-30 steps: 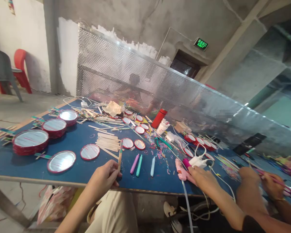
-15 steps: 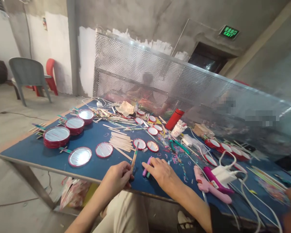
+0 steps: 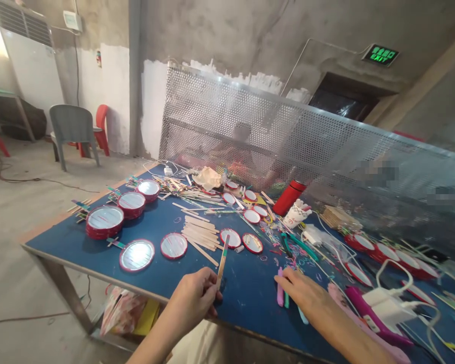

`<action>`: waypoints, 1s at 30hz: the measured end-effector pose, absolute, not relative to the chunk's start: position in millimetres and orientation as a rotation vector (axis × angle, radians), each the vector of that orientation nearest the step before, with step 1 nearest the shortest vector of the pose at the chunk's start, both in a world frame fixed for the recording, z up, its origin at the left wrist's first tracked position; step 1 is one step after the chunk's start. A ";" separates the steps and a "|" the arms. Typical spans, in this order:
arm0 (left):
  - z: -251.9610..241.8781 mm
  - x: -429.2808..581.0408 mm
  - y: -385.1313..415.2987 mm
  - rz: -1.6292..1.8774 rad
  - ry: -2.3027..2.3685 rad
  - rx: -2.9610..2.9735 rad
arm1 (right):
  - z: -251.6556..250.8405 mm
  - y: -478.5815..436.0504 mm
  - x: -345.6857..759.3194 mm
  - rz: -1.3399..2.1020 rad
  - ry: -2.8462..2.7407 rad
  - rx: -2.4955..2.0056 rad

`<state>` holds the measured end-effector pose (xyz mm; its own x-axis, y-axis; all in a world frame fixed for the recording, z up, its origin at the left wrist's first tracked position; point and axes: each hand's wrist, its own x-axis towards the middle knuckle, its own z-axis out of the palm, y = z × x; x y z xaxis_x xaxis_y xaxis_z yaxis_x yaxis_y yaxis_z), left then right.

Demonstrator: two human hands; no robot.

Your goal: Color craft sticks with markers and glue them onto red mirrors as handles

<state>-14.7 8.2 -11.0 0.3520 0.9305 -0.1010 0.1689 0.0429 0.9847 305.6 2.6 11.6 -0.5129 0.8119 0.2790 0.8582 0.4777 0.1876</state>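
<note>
Left hand (image 3: 200,296) is gripping a colour-banded craft stick (image 3: 222,263) between thumb and fingers at the near edge of the worktop (image 3: 246,311), the stick's far end pointing away. Right hand (image 3: 306,296) is resting over a purple pen (image 3: 280,287) and a teal pen (image 3: 286,300); fingertips are meeting the purple one, but whether they are closing on it cannot be told. A light blue pen (image 3: 303,316) is lying partly under the same hand.

Risks, as judged: with the pens lying so close together, the fingers could be catching the wrong one or sending another rolling towards the near edge. The stick's tip is overlapping a red-rimmed disc (image 3: 230,238) in view; contact cannot be confirmed, but a careless swing could be knocking it. If the bands are wet, a shifting grip could be smearing them.

Obstructions: a pink glue gun (image 3: 337,294) and a magenta power strip (image 3: 367,313) are crowding the right forearm, with white cables (image 3: 387,265) looping beside; a sleeve could be snagging there. Farther off, green-handled pliers (image 3: 305,247) are lying among loose coloured bits (image 3: 299,259). Plain craft sticks (image 3: 200,232) are occupying the middle, and stacked red-rimmed discs (image 3: 105,221) are standing at left.
</note>
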 end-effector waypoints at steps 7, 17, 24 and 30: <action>-13.4 -17.1 8.1 0.813 1.059 1.454 | 22.5 -5.8 187.4 0.846 -1.779 -1.689; -13.9 -19.7 11.2 0.863 1.042 1.519 | 11.0 -17.6 124.4 1.376 -1.136 -1.519; -12.1 -22.4 12.4 0.798 0.947 1.472 | 16.9 -23.8 145.7 1.266 -1.063 -1.609; -15.0 -23.8 11.8 0.785 0.931 1.562 | 12.4 -25.9 188.7 1.269 -1.044 -1.818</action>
<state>-23.8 11.8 -15.0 0.4715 0.8819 0.0060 0.1549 -0.0895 0.9839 188.7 -25.9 12.4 0.2036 0.8896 -0.4089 0.2295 -0.4493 -0.8634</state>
